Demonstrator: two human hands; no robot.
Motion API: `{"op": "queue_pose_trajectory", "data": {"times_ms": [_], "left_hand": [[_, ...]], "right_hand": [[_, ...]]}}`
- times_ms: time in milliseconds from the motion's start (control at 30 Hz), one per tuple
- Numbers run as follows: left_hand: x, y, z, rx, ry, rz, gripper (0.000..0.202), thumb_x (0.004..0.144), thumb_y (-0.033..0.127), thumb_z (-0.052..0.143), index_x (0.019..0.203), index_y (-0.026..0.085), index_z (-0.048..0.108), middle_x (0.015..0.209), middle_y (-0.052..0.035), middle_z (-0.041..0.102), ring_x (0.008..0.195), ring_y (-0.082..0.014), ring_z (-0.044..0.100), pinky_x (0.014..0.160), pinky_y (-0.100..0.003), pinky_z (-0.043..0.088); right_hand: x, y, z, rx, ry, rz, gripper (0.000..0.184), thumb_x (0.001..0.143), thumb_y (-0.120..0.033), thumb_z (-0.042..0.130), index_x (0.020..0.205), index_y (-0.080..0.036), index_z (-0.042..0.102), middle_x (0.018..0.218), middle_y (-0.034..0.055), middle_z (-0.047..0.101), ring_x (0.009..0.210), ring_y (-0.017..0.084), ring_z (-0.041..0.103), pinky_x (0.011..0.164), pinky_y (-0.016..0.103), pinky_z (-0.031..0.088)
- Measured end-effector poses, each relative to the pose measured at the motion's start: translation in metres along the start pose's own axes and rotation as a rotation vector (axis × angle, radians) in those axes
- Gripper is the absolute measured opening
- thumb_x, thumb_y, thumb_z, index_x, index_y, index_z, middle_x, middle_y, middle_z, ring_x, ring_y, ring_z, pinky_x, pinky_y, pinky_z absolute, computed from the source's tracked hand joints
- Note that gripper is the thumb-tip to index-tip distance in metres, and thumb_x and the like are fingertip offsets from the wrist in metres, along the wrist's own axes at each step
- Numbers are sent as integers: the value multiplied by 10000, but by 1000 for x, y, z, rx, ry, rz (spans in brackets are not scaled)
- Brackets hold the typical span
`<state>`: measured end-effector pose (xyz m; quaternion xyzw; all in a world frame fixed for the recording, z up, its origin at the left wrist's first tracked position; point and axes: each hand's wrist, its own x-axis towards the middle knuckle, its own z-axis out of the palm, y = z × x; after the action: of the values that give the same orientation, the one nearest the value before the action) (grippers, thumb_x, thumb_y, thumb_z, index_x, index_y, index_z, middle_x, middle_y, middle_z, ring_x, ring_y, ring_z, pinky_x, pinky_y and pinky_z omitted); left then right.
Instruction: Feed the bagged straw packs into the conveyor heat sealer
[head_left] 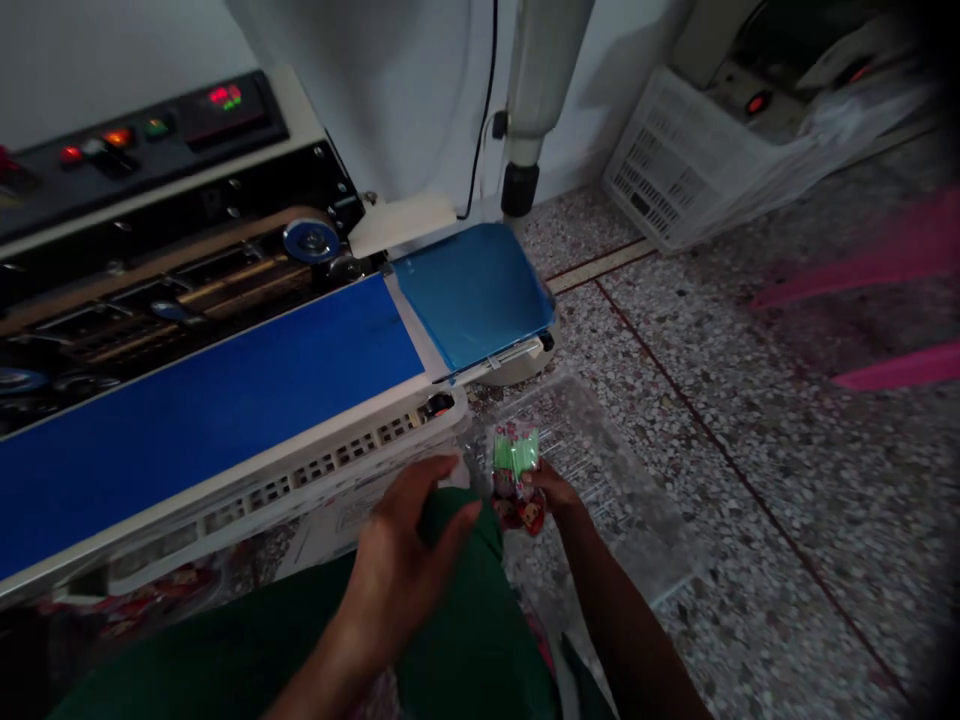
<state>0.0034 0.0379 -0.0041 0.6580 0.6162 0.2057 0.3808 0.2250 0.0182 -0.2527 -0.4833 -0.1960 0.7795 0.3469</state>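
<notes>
My right hand (551, 492) is closed around a small clear packet (516, 478) that holds green sticks and red printed pieces, just below the end of a blue conveyor belt (225, 400). My left hand (409, 560) hovers beside it with fingers loosely spread, its fingertips near the packet's left edge and above my green-clad knee (465, 640). Nothing shows in the left hand.
The belt belongs to a sealing machine (150, 200) with lit red and green lamps. A blue end plate (472, 295) slopes off the belt. Clear plastic bags (600, 470) lie on the speckled floor. A white crate (675, 170) stands at the back; pink items (892, 260) lie at the right.
</notes>
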Motion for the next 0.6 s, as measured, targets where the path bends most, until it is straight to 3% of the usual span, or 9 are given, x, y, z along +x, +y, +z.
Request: {"op": "queue_pose_trajectory", "data": {"times_ms": [67, 133, 200, 267, 367, 467, 600], "left_hand": [[11, 3, 0, 2, -50, -103, 546, 767, 410, 635, 1241, 164, 522, 1208, -171, 614, 1103, -334, 586, 871, -491, 497], [17, 12, 2, -50, -46, -95, 719, 687, 457, 701, 1296, 151, 471, 1292, -201, 546, 1193, -383, 503, 943, -548, 425], [14, 26, 5, -201, -44, -36, 839, 622, 449, 759, 1329, 153, 417, 1320, -197, 519, 1213, -375, 481, 961, -512, 419], [3, 44, 4, -406, -24, 63, 748, 684, 414, 727, 1310, 161, 406, 1236, -152, 585, 1106, -305, 571, 894, -414, 480], [-29, 62, -13, -527, 179, 202, 420, 823, 371, 592, 1179, 175, 489, 1053, -77, 649, 916, -214, 625, 791, -325, 505], [-74, 56, -44, -439, 311, 339, 349, 832, 362, 573, 1128, 183, 524, 1045, -72, 632, 961, -223, 599, 856, -349, 478], [-137, 12, -66, -263, 282, 355, 369, 846, 420, 507, 1124, 180, 541, 1116, -108, 607, 1143, -276, 518, 1004, -431, 383]], "right_hand": [[-16, -26, 13, 37, -33, -82, 549, 441, -443, 792, 893, -176, 629, 771, 30, 688, 655, 188, 638, 674, 317, 531], [-33, -58, 35, 65, -85, -188, 537, 443, -424, 813, 890, -190, 632, 762, 18, 688, 639, 183, 636, 648, 310, 532], [-52, -93, 64, 17, -168, -299, 529, 466, -407, 825, 913, -197, 635, 804, 21, 692, 674, 191, 645, 657, 315, 535], [-73, -125, 100, -89, -246, -451, 530, 512, -389, 825, 968, -200, 632, 879, 27, 691, 753, 204, 653, 695, 320, 535], [-111, -155, 154, -297, -287, -638, 544, 583, -358, 810, 1062, -201, 604, 968, 37, 682, 848, 212, 649, 761, 330, 531], [-149, -156, 199, -431, -389, -726, 577, 644, -333, 781, 1165, -219, 561, 1056, 41, 664, 942, 217, 635, 821, 343, 522], [-174, -122, 233, -682, -569, -792, 627, 615, -315, 801, 1187, -247, 554, 1125, 39, 640, 1057, 243, 587, 955, 402, 449]]}}
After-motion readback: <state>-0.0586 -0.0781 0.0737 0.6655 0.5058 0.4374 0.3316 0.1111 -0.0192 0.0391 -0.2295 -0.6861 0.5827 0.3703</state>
